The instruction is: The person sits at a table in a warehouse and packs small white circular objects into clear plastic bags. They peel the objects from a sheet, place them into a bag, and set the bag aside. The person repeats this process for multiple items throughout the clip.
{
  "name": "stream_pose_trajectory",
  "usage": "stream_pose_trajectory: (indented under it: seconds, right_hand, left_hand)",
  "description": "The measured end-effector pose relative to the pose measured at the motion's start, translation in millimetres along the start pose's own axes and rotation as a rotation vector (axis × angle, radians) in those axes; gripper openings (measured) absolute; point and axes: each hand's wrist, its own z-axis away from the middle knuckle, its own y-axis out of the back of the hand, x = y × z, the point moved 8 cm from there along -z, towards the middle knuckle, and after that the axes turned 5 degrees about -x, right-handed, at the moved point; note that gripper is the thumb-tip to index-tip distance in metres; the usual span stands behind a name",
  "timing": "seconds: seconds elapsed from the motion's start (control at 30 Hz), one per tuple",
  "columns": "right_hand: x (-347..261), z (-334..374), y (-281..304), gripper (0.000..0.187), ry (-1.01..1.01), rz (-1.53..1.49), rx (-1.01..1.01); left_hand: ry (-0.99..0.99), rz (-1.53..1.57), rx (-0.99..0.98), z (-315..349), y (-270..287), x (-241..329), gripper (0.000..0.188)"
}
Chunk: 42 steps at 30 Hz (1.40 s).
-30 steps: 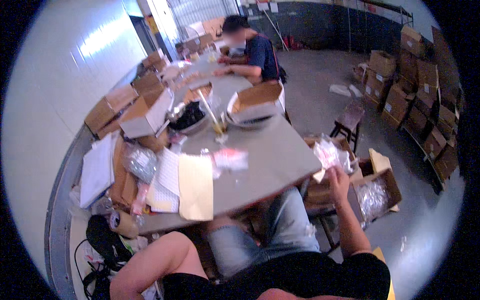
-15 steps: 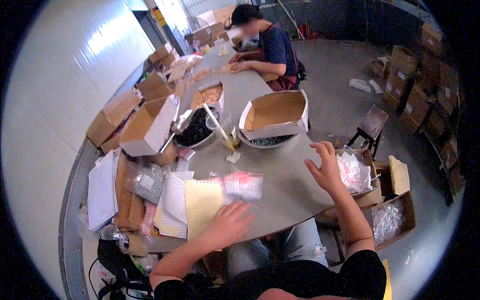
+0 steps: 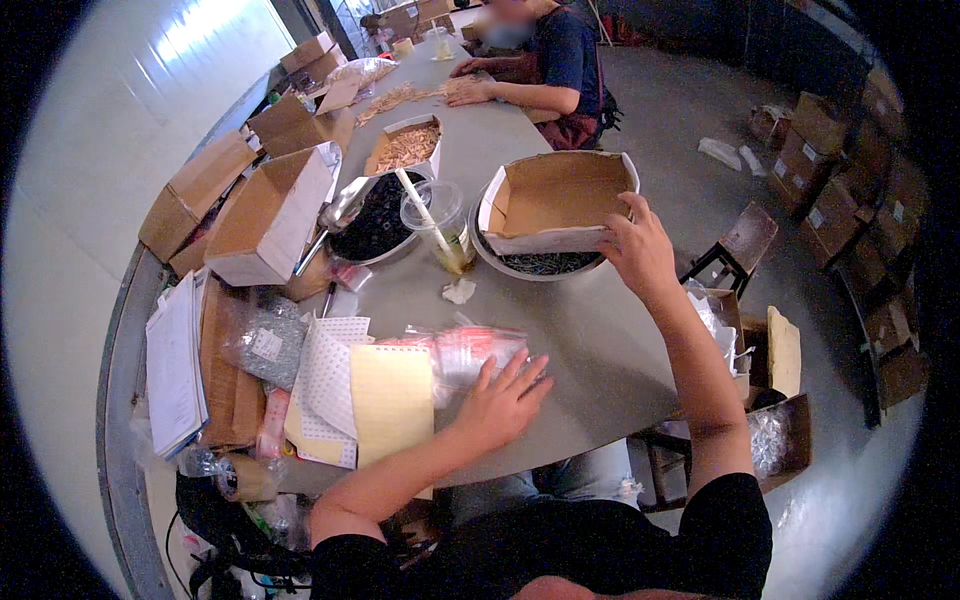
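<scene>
My right hand [image 3: 638,245] is at the right end of a shallow open cardboard box [image 3: 560,200], its fingers closed on the corner. That box sits over a round basin [image 3: 482,262] of small dark pieces, which it partly hides. My left hand [image 3: 500,405] lies with spread fingers on the table, at the lower edge of a stack of clear plastic bags with red strips [image 3: 470,345]. Left of the bags are a yellow sheet [image 3: 392,400] and white sticker sheets [image 3: 335,375]. No object shows in the left hand.
A clear cup with a straw [image 3: 435,215] stands beside another basin of black parts [image 3: 375,225]. Cardboard boxes [image 3: 265,220] line the left side. Across the table a person [image 3: 565,60] handles small light-brown pieces. A stool [image 3: 745,240] and boxes of plastic bags [image 3: 775,440] stand right.
My right hand has reached forward to the cardboard box and closed on its corner. My left hand has moved right and slightly forward to the bags. The view has shifted a little.
</scene>
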Motion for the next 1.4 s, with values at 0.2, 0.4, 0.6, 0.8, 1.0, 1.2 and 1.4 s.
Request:
stream_pose_trajectory:
  seconds: [0.2,0.4,0.6,0.8,1.0,1.2,1.4]
  right_hand:
    - [17,12,7,0.026,0.005,-0.23,0.135]
    - [18,14,-2,0.058,0.046,-0.277,0.144]
    - [19,20,-36,0.087,-0.154,-0.505,0.158]
    - [1,8,-47,0.08,-0.218,-0.392,0.217]
    - [10,-5,-54,0.072,-0.229,-0.263,0.252]
    - [15,-21,-49,0.06,-0.218,-0.25,0.283]
    - [32,-18,-35,0.043,-0.166,-0.204,0.236]
  left_hand:
    - [0.233,0.021,-0.005,-5,-17,-40,0.044]
    - [0.331,-0.065,0.0,19,-16,-67,0.049]
    - [0.297,0.048,0.038,20,21,-67,0.062]
    - [0.223,0.069,0.085,23,38,-63,0.063]
    - [-0.271,0.674,0.52,74,156,-4,0.058]
    - [-0.902,1.545,0.012,128,217,58,0.055]
    - [-0.934,1.676,-0.075,137,216,68,0.052]
